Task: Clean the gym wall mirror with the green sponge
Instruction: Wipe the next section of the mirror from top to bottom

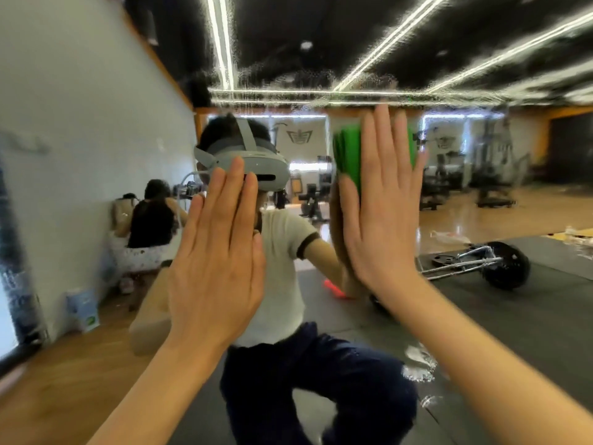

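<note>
Right hand [382, 200] flat on green sponge [348, 155], seemingly against mirror [321, 59]

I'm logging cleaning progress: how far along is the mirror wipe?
Done: upper mirror already looks wet and streaky. In hand: right hand presses the green sponge flat against the glass; left hand rests flat beside it. Left: foam patches lower down.

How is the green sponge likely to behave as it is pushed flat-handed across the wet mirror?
The green sponge probably squashes easily: it bulges around the flat right hand. It likely slides readily, since the mirror shows water streaks and foam. With straight fingers and no grip around it, it may slip out sideways.
</note>
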A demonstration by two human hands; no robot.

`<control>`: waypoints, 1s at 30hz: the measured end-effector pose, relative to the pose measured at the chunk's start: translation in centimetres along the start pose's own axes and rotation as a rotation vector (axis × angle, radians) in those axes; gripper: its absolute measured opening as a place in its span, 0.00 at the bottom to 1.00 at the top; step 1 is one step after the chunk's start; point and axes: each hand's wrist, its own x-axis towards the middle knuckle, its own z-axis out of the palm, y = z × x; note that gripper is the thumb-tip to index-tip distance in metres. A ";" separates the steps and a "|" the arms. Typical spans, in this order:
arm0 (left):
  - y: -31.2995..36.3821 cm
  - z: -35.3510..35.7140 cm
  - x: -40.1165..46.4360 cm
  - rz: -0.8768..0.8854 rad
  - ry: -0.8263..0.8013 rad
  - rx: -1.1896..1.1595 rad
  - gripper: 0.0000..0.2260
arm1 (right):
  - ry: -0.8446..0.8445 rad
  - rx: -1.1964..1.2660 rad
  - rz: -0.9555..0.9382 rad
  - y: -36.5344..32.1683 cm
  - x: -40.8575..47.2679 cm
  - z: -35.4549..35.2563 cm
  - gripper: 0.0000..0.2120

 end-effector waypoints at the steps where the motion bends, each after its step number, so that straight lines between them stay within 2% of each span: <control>1: 0.0 0.0 0.0 0.000 0.002 0.001 0.26 | -0.045 -0.009 0.000 0.3 -3.9 -0.3 0.26; 3: 0.0 0.1 0.0 0.004 0.001 0.008 0.26 | -0.134 -0.038 -0.031 1.1 -11.0 -1.4 0.27; 5: 0.1 0.1 -0.1 0.000 -0.007 0.015 0.26 | -0.175 -0.040 -0.056 1.8 -12.5 -1.9 0.26; 8: 0.0 0.1 -0.1 -0.005 -0.013 0.012 0.26 | -0.070 -0.004 0.071 -1.2 -5.7 -0.4 0.26; 10: 0.0 0.1 -0.1 -0.005 -0.005 -0.007 0.26 | -0.009 0.038 0.058 -4.8 -0.9 1.3 0.26; 12: 0.0 0.1 0.0 -0.005 0.011 -0.022 0.26 | -0.022 0.065 -0.133 -6.4 1.5 2.1 0.25; 14: 0.1 0.1 0.0 -0.007 0.015 -0.013 0.26 | -0.083 0.016 -0.367 -4.3 2.2 1.3 0.23; 15: 0.1 0.1 -0.1 -0.006 0.011 -0.002 0.25 | -0.116 -0.005 -0.416 -2.3 2.3 0.3 0.24; 17: 0.1 0.2 -0.1 -0.002 0.004 0.014 0.26 | -0.153 -0.037 -0.302 2.6 1.5 -1.6 0.25; 19: 0.0 0.2 -0.2 0.003 0.001 0.022 0.26 | -0.079 -0.063 -0.019 6.5 0.1 -2.9 0.26; 21: 0.0 0.2 -0.2 0.007 -0.001 0.028 0.26 | 0.037 -0.077 0.254 5.8 -1.0 -2.4 0.26; 22: 0.0 0.2 -0.2 0.008 -0.004 0.030 0.26 | 0.069 -0.072 0.338 3.8 -1.2 -1.6 0.27; 23: 0.0 0.3 -0.3 0.006 -0.007 0.032 0.26 | 0.063 -0.056 0.342 1.2 -1.3 -0.7 0.27; 24: 0.0 0.3 -0.3 0.005 -0.007 0.029 0.26 | 0.034 -0.044 0.255 -1.6 -1.6 0.2 0.28; 27: -0.1 0.3 -0.2 0.008 0.004 -0.008 0.26 | -0.121 0.013 -0.253 -6.0 -3.5 1.5 0.26; 29: -0.2 0.3 -0.2 0.009 0.007 -0.013 0.26 | -0.191 -0.024 -0.404 -2.8 -3.7 0.3 0.26; 30: -0.2 0.2 -0.2 0.008 0.007 -0.007 0.26 | -0.212 -0.059 -0.397 -0.4 -3.9 -0.5 0.26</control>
